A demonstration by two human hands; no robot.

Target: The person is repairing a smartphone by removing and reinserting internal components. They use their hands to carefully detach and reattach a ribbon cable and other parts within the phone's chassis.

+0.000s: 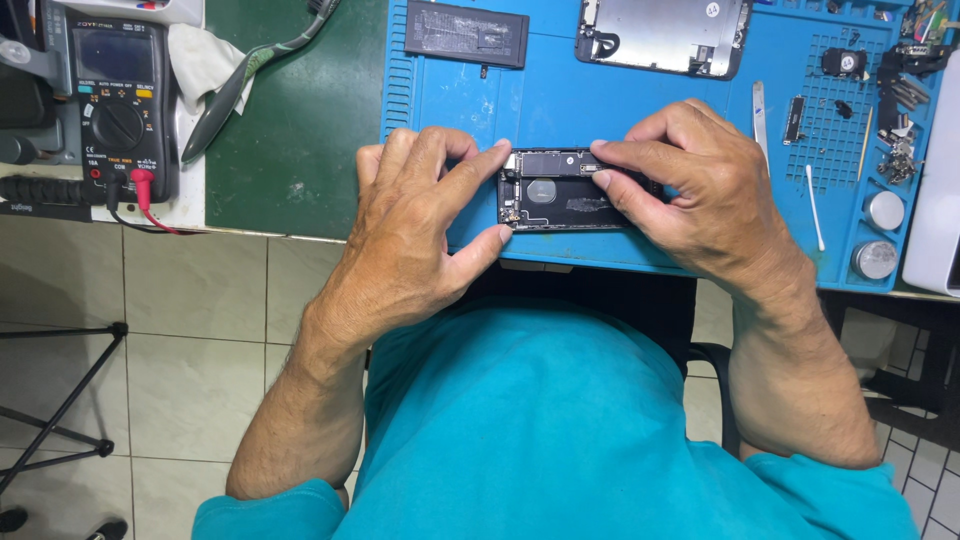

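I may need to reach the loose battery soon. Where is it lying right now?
In the head view, the black battery lies flat at the top edge of the blue mat, above the left hand, left of the detached screen panel.

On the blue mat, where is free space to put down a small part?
Bare mat lies between the battery, the screen panel and the opened phone. The green surface left of the mat is also free. The mat's right side, with screws, is crowded.
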